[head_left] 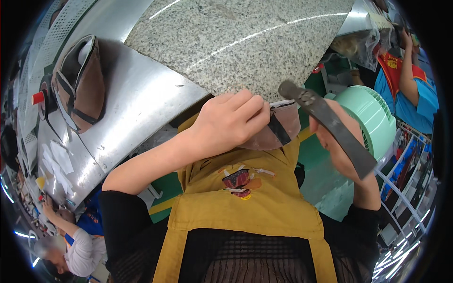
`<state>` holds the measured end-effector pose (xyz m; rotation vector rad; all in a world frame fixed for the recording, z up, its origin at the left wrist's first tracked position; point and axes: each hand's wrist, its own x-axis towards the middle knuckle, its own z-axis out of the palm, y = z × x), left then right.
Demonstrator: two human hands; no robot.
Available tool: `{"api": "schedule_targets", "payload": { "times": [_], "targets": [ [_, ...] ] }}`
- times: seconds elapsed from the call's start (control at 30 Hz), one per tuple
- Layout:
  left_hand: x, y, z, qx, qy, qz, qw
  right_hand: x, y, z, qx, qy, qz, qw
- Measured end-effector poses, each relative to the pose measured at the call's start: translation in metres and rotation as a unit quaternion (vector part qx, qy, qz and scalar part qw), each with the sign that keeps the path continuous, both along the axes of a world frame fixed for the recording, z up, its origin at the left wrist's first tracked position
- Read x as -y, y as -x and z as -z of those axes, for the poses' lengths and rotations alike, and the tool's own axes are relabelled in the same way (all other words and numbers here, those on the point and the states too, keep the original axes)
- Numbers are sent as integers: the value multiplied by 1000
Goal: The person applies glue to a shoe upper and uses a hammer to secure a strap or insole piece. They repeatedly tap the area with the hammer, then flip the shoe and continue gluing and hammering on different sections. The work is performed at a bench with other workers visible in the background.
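Observation:
My left hand (pixel 231 118) is closed at the near edge of the granite slab, its curled fingers gripping a brownish-pink boot upper (pixel 288 123). A black strip runs across that upper, and its far edge shows a light lining. Part of it is hidden under my fingers. To the right, my right hand (pixel 342 137) is wrapped round a shoemaker's hammer (pixel 335 129), with the long dark head raised above the upper and apart from it. The hammer's handle is mostly hidden behind the head, and the hand is slightly blurred.
The granite slab (pixel 245 42) lies ahead, beside a metal tabletop (pixel 141 99). Another boot upper (pixel 87 89) stands there near a roll with a red core (pixel 38 97). A mint-green fan (pixel 373 118) and wire rack (pixel 401 184) are right. Co-workers (pixel 410 85) sit on both sides.

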<state>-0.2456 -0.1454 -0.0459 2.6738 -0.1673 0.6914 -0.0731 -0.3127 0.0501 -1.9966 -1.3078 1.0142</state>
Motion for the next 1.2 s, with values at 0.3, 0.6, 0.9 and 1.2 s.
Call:
{"api": "schedule_targets", "payload": {
  "times": [0.3, 0.6, 0.9, 1.2],
  "targets": [
    [-5, -2, 10, 35, -47, 23, 998, -7, 2, 0, -15, -20, -62, 998],
    [-12, 2, 1, -48, 116, -8, 992, -7, 6, 17, 49, -29, -107, 993],
    [-14, 7, -7, -75, 69, -14, 995, -6, 15, 12, 86, 19, -133, 987],
    [-11, 9, 4, 17, -53, -2, 998, -8, 16, 7, 85, -32, -115, 989]
  ]
}}
